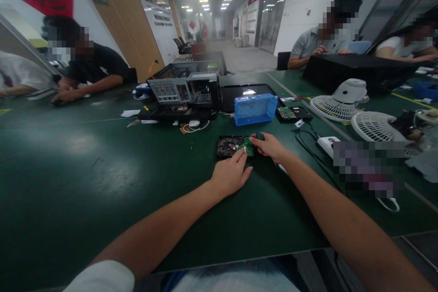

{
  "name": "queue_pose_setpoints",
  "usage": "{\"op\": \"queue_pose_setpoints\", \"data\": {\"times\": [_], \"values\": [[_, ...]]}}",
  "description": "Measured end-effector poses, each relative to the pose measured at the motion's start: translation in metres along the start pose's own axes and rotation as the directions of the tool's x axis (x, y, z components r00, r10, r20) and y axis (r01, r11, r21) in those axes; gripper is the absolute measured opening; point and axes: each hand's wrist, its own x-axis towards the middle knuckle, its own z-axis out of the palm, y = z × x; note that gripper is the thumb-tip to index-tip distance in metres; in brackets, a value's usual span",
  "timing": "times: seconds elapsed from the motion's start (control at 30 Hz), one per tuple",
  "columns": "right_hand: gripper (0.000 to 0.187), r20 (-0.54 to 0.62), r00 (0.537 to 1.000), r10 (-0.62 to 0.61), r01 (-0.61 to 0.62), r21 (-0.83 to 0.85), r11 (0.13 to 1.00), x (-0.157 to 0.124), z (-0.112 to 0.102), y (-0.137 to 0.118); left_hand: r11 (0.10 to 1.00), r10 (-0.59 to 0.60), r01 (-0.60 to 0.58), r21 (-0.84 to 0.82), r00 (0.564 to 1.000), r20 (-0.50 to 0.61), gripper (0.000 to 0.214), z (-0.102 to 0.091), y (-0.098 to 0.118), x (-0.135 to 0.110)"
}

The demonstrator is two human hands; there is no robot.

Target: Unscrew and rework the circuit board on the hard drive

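Observation:
A hard drive (226, 146) lies on the green table in front of me, with its dark metal side and a green circuit board (248, 145) facing up. My left hand (231, 174) rests at its near edge. Its fingers are stretched out onto the circuit board, and the thumb stands apart. At the drive's right end, my right hand (270, 146) is closed around a tool with a dark green handle (260, 136). The fingers hide the rest of this tool, so its tip cannot be made out. Something white, partly covered, lies beneath my right wrist.
Beyond the drive stand a blue plastic bin (256, 110) and an opened computer case (186, 89). Another drive with a circuit board (294, 113) lies to the right, near white fan parts (337, 100), a power strip (328, 145) and black cables. Other people sit along both sides.

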Motion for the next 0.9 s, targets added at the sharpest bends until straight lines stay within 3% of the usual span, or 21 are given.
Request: {"op": "queue_pose_setpoints", "data": {"times": [0.17, 0.33, 0.73, 0.9], "values": [[0.022, -0.021, 1.0, -0.005, 0.004, -0.044, 0.999, -0.003, 0.001, -0.003, 0.998, 0.052, -0.054, -0.019, 0.996, -0.068, 0.051, 0.005, -0.002, 0.0], [0.009, -0.026, 1.0, 0.003, -0.005, -0.091, 0.996, -0.006, 0.001, -0.009, 0.998, 0.027, -0.031, -0.055, 0.997, -0.071, 0.049, 0.004, -0.002, 0.0], [0.034, -0.093, 0.994, 0.053, -0.077, -0.278, 0.957, 0.005, -0.012, 0.001, 0.998, -0.023, 0.021, -0.054, 0.999, -0.032, 0.06, 0.003, -0.01, 0.001], [0.031, -0.106, 0.994, 0.005, -0.035, -0.285, 0.958, 0.004, -0.011, 0.002, 0.998, -0.028, 0.026, -0.051, 0.999, -0.032, 0.058, 0.002, -0.012, 0.003]]}}
